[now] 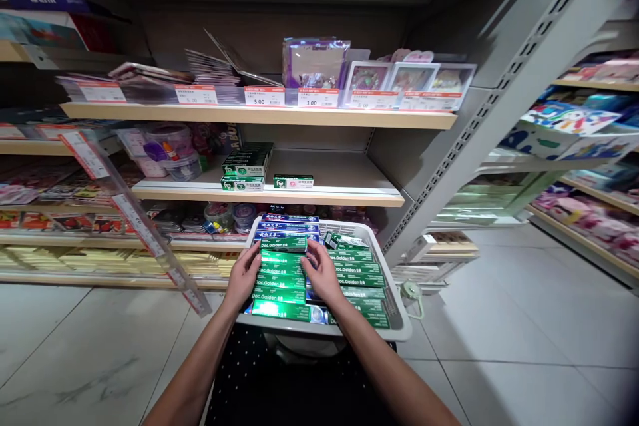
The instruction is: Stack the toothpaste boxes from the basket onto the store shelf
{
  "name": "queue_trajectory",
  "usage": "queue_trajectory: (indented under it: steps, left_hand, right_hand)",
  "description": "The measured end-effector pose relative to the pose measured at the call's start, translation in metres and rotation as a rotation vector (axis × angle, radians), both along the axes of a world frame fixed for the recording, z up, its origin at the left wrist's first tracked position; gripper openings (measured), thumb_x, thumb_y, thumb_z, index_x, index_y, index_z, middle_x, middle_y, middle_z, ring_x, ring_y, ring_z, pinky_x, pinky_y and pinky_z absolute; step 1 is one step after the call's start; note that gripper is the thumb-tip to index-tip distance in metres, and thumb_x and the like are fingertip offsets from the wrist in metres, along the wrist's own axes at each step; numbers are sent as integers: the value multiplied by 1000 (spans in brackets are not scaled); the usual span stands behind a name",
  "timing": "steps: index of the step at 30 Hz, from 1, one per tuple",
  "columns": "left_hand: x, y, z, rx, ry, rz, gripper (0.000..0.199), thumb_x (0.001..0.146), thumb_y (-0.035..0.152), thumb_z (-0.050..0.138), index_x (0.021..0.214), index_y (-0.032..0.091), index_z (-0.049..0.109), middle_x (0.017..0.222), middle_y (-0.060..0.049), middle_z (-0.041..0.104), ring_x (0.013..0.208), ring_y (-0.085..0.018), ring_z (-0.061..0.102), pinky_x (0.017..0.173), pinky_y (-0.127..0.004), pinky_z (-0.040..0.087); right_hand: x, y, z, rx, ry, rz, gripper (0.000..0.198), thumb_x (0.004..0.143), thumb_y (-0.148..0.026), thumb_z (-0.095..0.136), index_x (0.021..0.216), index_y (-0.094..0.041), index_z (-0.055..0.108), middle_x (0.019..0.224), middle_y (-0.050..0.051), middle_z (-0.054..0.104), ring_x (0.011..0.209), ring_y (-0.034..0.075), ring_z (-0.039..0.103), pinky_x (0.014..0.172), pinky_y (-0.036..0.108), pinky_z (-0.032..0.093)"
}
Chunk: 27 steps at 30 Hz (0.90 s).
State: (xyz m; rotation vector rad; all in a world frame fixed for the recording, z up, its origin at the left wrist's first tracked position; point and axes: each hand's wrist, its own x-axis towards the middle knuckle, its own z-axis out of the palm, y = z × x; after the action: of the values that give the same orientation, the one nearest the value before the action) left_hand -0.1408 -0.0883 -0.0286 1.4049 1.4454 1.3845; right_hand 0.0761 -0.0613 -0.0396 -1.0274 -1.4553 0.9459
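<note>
A light grey plastic basket (399,319) is full of long green toothpaste boxes marked "Doc.Golden", laid in two columns. My left hand (243,273) grips the left end of one green toothpaste box (283,244) at the top of the left column. At its right end, the fingers of my right hand (322,269) close on the same box. Below it lie more green toothpaste boxes (279,281), and a second column (357,273) fills the right side. Blue toothpaste boxes (287,227) lie at the basket's far end.
Ahead, a shelf (344,183) bears a stack of small green-and-black boxes (247,163) and a single similar box (293,182). Above it, another shelf (259,113) juts out with price tags and packets. A slanted price strip (134,219) hangs at left, and a shelf upright (449,140) stands at right.
</note>
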Motion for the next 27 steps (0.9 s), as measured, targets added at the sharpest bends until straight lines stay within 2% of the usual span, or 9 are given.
queue_trajectory:
  steps: [5, 10, 15, 20, 27]
  left_hand:
    - [2, 0, -5, 107, -53, -18, 48, 87, 42, 60, 131, 24, 57, 122, -9, 55, 117, -21, 57, 102, -35, 45]
    - [2, -1, -7, 131, -75, 56, 46, 84, 40, 64, 126, 23, 61, 110, -6, 53, 105, -18, 61, 96, -32, 50]
    - [1, -1, -2, 123, -148, 92, 42, 81, 42, 67, 116, 20, 67, 113, -7, 56, 106, -20, 62, 94, -32, 52]
    - [1, -2, -2, 104, -179, 100, 42, 80, 42, 68, 115, 19, 68, 120, -10, 59, 111, -22, 62, 97, -34, 51]
    - [-4, 6, 3, 63, -224, 124, 45, 79, 40, 68, 119, 19, 66, 128, -11, 63, 118, -25, 60, 103, -40, 48]
  right_hand:
    - [-1, -3, 15, -13, -59, -88, 33, 88, -39, 57, 116, -21, 53, 116, 9, 62, 102, 21, 62, 91, 36, 51]
    - [-1, -5, 19, -31, -100, -114, 27, 87, -43, 58, 102, -20, 56, 98, 6, 66, 88, 21, 63, 80, 33, 51]
    - [-3, -5, 16, -47, -102, -92, 26, 87, -43, 59, 102, -21, 55, 103, 6, 64, 86, 20, 65, 79, 33, 52]
    - [-6, -5, 15, -52, -36, -78, 26, 85, -39, 62, 102, -21, 54, 99, 6, 62, 86, 19, 64, 79, 32, 53]
    - [-11, 6, 30, -64, -46, -47, 25, 80, -36, 65, 97, -22, 53, 97, 5, 61, 85, 20, 64, 79, 35, 55]
